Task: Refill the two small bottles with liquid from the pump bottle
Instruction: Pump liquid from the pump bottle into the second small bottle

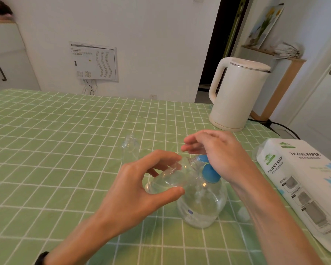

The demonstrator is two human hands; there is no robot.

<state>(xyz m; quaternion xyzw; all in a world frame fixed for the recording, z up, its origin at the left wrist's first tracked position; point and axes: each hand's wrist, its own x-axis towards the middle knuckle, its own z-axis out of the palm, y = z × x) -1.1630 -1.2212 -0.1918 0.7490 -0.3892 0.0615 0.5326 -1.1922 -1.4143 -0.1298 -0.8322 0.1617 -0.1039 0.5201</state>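
Fingers of my left hand clamped one small bottle, tilted, mouth at the pump bottle spout. My right hand, fingers straight, rested on its blue head; second small bottle stood upright behind.

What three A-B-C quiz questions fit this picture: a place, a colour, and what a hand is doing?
1. Where is the white kettle? A. back right on the table B. on the floor C. on a shelf
2. What colour is the top of the pump bottle? A. red B. blue C. yellow
3. What is the left hand doing? A. lying flat B. holding a tilted small bottle C. waving
Answers: 1 A, it stands near the table's far right edge. 2 B, the top under the other hand is blue. 3 B, its fingers curl round the clear bottle.
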